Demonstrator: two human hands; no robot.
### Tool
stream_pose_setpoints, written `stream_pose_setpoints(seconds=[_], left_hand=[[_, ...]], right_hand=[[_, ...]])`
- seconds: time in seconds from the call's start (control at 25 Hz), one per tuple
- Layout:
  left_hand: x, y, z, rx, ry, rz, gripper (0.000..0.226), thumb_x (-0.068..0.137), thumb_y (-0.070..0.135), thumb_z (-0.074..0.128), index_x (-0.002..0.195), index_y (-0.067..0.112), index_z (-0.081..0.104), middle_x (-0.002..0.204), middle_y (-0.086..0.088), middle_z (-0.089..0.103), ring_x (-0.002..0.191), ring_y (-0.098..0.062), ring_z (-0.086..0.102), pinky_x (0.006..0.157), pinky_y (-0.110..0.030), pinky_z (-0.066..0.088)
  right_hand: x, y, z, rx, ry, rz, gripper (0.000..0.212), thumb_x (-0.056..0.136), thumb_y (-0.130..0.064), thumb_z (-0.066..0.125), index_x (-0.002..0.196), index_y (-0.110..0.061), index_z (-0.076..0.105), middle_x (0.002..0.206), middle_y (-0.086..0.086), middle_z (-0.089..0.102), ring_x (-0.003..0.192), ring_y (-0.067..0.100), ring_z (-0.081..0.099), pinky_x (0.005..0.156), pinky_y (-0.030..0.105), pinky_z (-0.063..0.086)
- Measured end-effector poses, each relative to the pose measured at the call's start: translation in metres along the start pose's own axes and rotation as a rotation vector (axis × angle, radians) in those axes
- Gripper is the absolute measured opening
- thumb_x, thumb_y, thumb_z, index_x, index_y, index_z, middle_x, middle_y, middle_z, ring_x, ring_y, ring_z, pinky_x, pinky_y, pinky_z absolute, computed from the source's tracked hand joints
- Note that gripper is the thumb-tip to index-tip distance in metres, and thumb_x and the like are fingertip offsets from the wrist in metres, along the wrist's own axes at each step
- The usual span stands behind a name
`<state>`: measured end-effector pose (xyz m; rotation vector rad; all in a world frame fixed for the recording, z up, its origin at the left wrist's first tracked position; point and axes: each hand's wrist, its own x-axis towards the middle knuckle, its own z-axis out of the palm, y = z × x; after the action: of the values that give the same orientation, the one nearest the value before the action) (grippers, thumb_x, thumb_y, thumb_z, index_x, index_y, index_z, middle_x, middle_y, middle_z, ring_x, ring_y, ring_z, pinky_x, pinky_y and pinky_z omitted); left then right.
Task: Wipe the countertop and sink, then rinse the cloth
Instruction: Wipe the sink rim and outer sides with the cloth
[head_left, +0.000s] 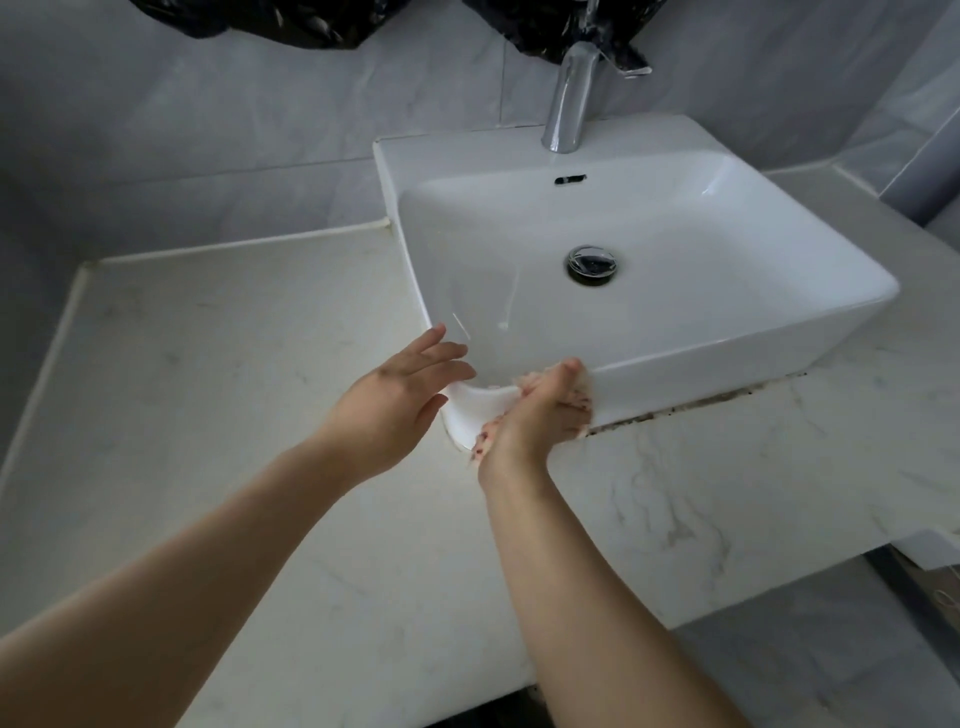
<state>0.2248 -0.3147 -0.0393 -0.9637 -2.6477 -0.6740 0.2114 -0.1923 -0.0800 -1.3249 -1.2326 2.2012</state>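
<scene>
White cloth (581, 413), red-flecked, sits bunched in our right hand (535, 415), pressed to the near outer wall of the sink (727, 358) by its near-left corner. Fingers curl round it; only ragged edges show past the palm. Left hand (402, 395) is just left of that corner, fingers straight, holding nothing; whether it touches the sink is unclear. Counter (208, 374) is dull marble. Dark grime (701, 402) lines the seam under the sink, right of the cloth. We judge the cloth soft, light, probably damp, apt to slide on glazed ceramic. Best kept wadded in the palm, thumb over the top fold.
</scene>
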Motion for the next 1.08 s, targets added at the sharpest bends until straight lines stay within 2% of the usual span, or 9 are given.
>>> stream_pose_setpoints(seconds=[0.08, 0.2, 0.28, 0.4, 0.56, 0.68, 0.76, 0.88, 1.08], left_hand=[[-0.004, 0.0, -0.003, -0.032, -0.011, -0.033, 0.044, 0.081, -0.011, 0.058, 0.12, 0.011, 0.061, 0.132, -0.002, 0.055, 0.131, -0.011, 0.028, 0.098, -0.023, 0.032], [-0.009, 0.004, -0.014, -0.165, -0.049, -0.146, 0.045, 0.089, -0.004, 0.05, 0.127, 0.019, 0.056, 0.134, 0.014, 0.046, 0.128, 0.001, 0.034, 0.101, -0.007, 0.023], [-0.01, 0.01, -0.023, -0.268, 0.02, -0.289, 0.034, 0.091, 0.003, 0.051, 0.117, 0.024, 0.062, 0.12, 0.021, 0.055, 0.115, -0.002, 0.052, 0.097, -0.01, 0.032], [-0.002, 0.022, -0.039, -0.581, 0.132, -0.512, 0.02, 0.092, 0.02, 0.054, 0.094, 0.038, 0.062, 0.1, 0.025, 0.063, 0.096, -0.006, 0.062, 0.089, -0.022, 0.045], [0.02, 0.039, -0.058, -1.32, 0.181, -0.76, 0.022, 0.097, 0.029, 0.044, 0.105, 0.019, 0.061, 0.094, 0.0, 0.07, 0.083, -0.014, 0.068, 0.068, -0.028, 0.054], [0.026, 0.039, -0.064, -1.304, 0.339, -0.967, 0.019, 0.097, 0.016, 0.044, 0.09, 0.007, 0.058, 0.06, -0.005, 0.063, 0.044, -0.015, 0.056, 0.04, -0.02, 0.04], [0.022, 0.033, -0.059, -1.215, 0.491, -1.081, 0.018, 0.096, 0.013, 0.043, 0.086, 0.007, 0.057, 0.049, -0.002, 0.057, 0.036, -0.013, 0.048, 0.04, -0.017, 0.035], [0.008, 0.04, -0.038, -1.136, 0.653, -1.219, 0.02, 0.095, 0.013, 0.043, 0.082, 0.012, 0.058, 0.065, -0.008, 0.061, 0.051, -0.018, 0.054, 0.05, -0.022, 0.04], [-0.001, 0.083, -0.001, -0.904, 0.908, -1.48, 0.018, 0.09, 0.012, 0.04, 0.075, 0.016, 0.05, 0.065, -0.009, 0.052, 0.039, -0.02, 0.045, 0.041, -0.018, 0.028]], right_hand=[[-0.019, 0.0, 0.001, -0.143, -0.024, -0.009, 0.116, 0.059, -0.09, 0.041, 0.142, -0.01, 0.023, 0.149, 0.014, 0.033, 0.134, 0.034, 0.039, 0.105, 0.053, 0.036], [-0.045, -0.016, -0.005, -0.333, -0.103, -0.278, 0.081, 0.094, -0.031, 0.046, 0.147, 0.001, -0.006, 0.157, 0.018, -0.006, 0.146, 0.03, 0.012, 0.117, 0.047, 0.02], [-0.051, -0.018, -0.018, -0.325, -0.149, -0.506, 0.061, 0.095, -0.001, 0.041, 0.147, 0.004, 0.009, 0.157, 0.018, 0.002, 0.145, 0.028, 0.015, 0.116, 0.041, 0.024], [-0.075, -0.04, -0.02, -0.267, -0.344, -0.793, 0.061, 0.087, 0.016, 0.034, 0.143, -0.008, 0.031, 0.146, 0.003, 0.037, 0.121, 0.001, 0.05, 0.097, 0.013, 0.04], [-0.088, -0.07, -0.003, -0.565, -0.908, -0.725, 0.07, 0.088, 0.0, 0.057, 0.145, -0.026, 0.026, 0.123, -0.02, 0.051, 0.11, 0.002, 0.057, 0.085, 0.012, 0.045], [-0.068, -0.094, -0.001, -0.721, -1.289, -0.532, 0.065, 0.081, -0.02, 0.067, 0.138, -0.03, 0.038, 0.136, -0.013, 0.048, 0.12, 0.004, 0.051, 0.092, 0.016, 0.045], [-0.041, -0.112, -0.005, -0.783, -1.23, -0.608, 0.045, 0.085, -0.03, 0.063, 0.128, -0.03, 0.051, 0.13, -0.013, 0.054, 0.124, 0.003, 0.048, 0.106, 0.024, 0.038], [0.001, -0.127, -0.017, -1.248, -0.862, -0.877, 0.027, 0.092, -0.032, 0.055, 0.117, -0.024, 0.062, 0.119, -0.005, 0.066, 0.112, 0.016, 0.06, 0.097, 0.029, 0.044], [0.015, -0.123, -0.023, -1.658, -0.935, -0.893, 0.024, 0.092, -0.038, 0.041, 0.1, -0.026, 0.06, 0.104, -0.001, 0.068, 0.092, 0.028, 0.059, 0.075, 0.031, 0.044]])
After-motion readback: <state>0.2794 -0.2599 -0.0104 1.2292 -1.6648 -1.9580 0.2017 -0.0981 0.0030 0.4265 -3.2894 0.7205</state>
